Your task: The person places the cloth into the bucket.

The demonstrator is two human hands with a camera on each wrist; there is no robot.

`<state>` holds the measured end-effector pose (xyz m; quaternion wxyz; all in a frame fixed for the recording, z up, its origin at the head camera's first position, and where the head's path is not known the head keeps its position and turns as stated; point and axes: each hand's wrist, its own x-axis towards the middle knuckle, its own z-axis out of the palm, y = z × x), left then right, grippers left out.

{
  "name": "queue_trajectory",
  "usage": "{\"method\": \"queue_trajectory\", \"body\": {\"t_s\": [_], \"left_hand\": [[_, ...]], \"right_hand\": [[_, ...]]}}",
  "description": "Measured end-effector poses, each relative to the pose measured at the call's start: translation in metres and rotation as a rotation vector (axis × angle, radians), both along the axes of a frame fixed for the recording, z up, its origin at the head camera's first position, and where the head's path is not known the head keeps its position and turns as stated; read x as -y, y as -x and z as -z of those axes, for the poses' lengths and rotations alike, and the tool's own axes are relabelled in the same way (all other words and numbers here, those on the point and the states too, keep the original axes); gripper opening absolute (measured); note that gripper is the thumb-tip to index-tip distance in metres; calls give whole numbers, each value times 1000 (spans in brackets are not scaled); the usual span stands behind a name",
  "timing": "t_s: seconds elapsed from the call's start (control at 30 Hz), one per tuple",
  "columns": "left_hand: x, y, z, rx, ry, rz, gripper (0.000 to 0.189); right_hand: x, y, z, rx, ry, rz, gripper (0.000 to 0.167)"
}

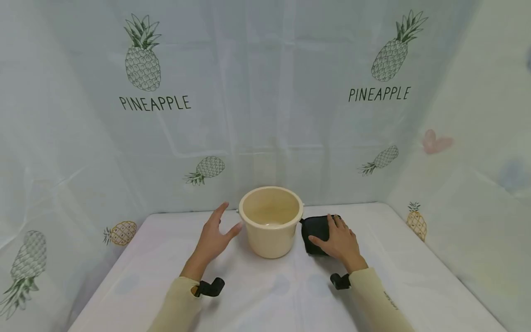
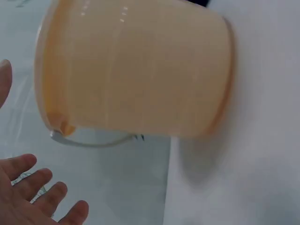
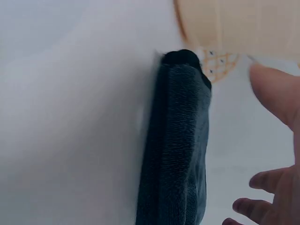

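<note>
Black pouch: it lay on the worktop just right of the centre of the head frame [image 1: 314, 228], partly covered from view by the fingers above it; in the right wrist frame it ran from the middle down to the lower edge, its surface dark and softly textured.
Right hand: it hung over the pouch [image 1: 342, 243], fingers loosely spread and thumb well out, with hold of nothing; in the right wrist frame a gap showed between the visible fingertips and the pouch.
Bucket: cream-coloured, it stood upright at the centre of the head frame [image 1: 271, 242], just left of the pouch, its mouth facing up; whether the two touched could not be told.
Bucket handle: a pale curve, it hung at lower left of the left wrist frame [image 2: 96, 144].
Left hand: it was raised beside the bucket's left side [image 1: 211, 240], thumb and fingers wide apart, gripping nothing.
Sleeves: pale yellow, they entered from the bottom of the head frame [image 1: 176, 304].
Worktop: a pale cloth covered it across the lower frame [image 1: 257, 295].
Backdrop: pineapple-printed sheeting filled the upper frame [image 1: 265, 115].
</note>
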<state>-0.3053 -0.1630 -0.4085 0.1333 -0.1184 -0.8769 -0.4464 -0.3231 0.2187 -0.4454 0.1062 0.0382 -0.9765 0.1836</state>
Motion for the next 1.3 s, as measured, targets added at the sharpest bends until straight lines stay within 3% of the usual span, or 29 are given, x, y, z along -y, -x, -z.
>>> {"method": "queue_trajectory", "body": {"t_s": [0.2, 0.33, 0.57, 1.03, 1.3], "left_hand": [[-17, 8, -5, -14, -197, 88, 91], [-23, 13, -5, -50, -227, 128, 90], [-28, 17, -2, -33, -268, 180, 89], [-31, 22, 4, -35, -310, 198, 90], [-30, 25, 9, -14, -333, 168, 94]], "right_hand": [[-7, 8, 6, -3, 44, -12, 123], [-10, 10, 8, 42, 42, -9, 128], [-13, 10, 13, 120, 36, 3, 124], [-16, 15, 12, 153, 118, 45, 110], [-17, 18, 13, 129, 151, 53, 99]]}}
